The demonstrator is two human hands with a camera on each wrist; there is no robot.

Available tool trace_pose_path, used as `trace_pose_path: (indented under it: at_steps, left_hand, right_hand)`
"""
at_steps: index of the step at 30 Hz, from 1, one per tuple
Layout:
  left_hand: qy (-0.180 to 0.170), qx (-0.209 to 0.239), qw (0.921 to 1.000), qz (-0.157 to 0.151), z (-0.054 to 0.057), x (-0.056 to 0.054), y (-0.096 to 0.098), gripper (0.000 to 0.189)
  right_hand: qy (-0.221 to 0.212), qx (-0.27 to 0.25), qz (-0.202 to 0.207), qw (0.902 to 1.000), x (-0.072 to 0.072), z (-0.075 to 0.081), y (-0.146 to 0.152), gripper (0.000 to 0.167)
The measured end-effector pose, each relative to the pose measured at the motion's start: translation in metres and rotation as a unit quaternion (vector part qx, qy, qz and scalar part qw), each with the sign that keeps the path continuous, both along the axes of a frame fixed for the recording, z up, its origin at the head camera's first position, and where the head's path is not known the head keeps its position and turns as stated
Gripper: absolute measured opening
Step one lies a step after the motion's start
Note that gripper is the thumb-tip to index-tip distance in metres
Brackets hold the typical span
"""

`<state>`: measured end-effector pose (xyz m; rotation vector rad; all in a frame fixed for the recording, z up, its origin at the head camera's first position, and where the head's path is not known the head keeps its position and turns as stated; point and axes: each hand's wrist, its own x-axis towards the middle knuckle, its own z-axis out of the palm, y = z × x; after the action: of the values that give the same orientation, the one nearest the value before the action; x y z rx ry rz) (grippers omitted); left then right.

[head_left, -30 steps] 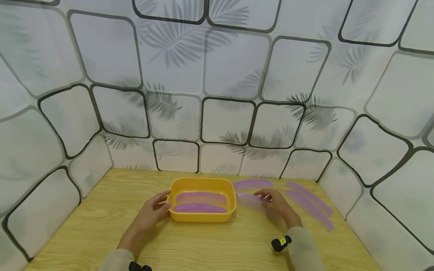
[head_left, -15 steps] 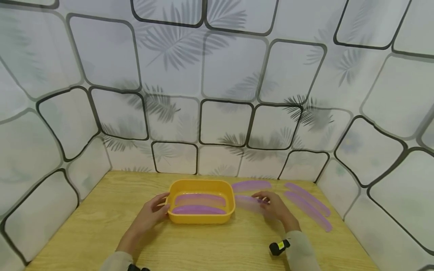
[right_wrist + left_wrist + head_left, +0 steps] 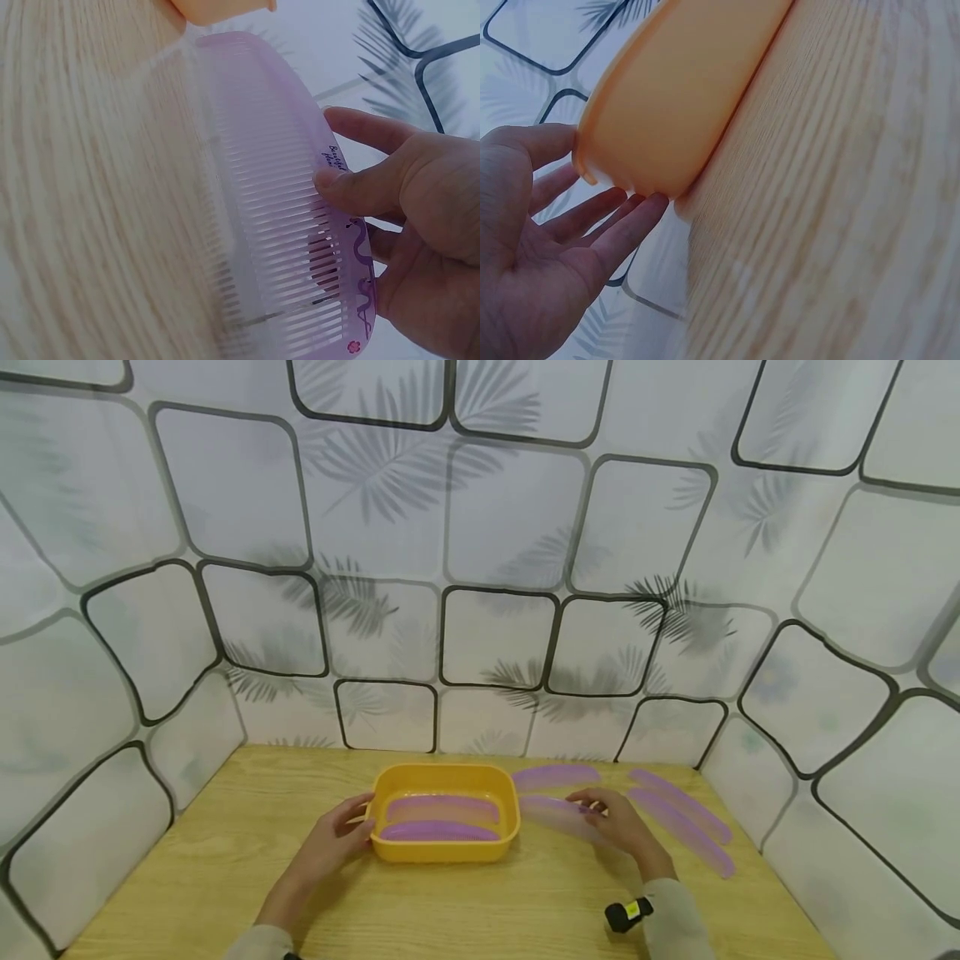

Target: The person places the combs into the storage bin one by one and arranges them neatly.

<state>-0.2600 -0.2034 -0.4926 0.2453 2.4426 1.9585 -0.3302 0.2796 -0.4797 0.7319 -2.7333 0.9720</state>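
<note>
My right hand (image 3: 622, 828) pinches a translucent purple comb (image 3: 300, 120) by its spine, thumb (image 3: 356, 191) on the near face and fingers behind. The comb stands on edge, teeth toward the wooden table, with dark lettering and a purple pattern along the spine. To its left sits a yellow plastic basin (image 3: 446, 853) holding two purple combs, a front one (image 3: 438, 832) and a back one (image 3: 442, 807). My left hand (image 3: 330, 843) rests at the basin's left end; its nearly straight fingers (image 3: 641, 225) touch the outer wall, and the thumb is at the rim.
Behind the held comb lies another purple comb (image 3: 555, 775). Two more, an outer comb (image 3: 686, 802) and an inner comb (image 3: 678, 831), lie slanted at the right. A patterned wall covering (image 3: 495, 718) encloses the back and sides of the wooden table (image 3: 450, 910).
The head view has tilted slightly upward, so everything sits a little lower. My right hand has shifted slightly right along the held comb; the left hand stays at the basin.
</note>
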Motion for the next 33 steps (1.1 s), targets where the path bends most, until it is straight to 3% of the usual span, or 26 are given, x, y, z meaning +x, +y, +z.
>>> trace_pose_path:
  at_steps: [7, 33]
  left_hand:
    - [-0.003, 0.005, 1.0000, 0.000, 0.000, -0.001, -0.002, 0.056]
    - [-0.007, -0.006, 1.0000, 0.001, 0.002, 0.000, 0.000, 0.055]
  right_hand:
    - [0.025, 0.003, 0.007, 0.9996, 0.000, 0.006, 0.002, 0.030]
    - [0.021, -0.026, -0.001, 0.9994, 0.013, 0.026, -0.001, 0.030]
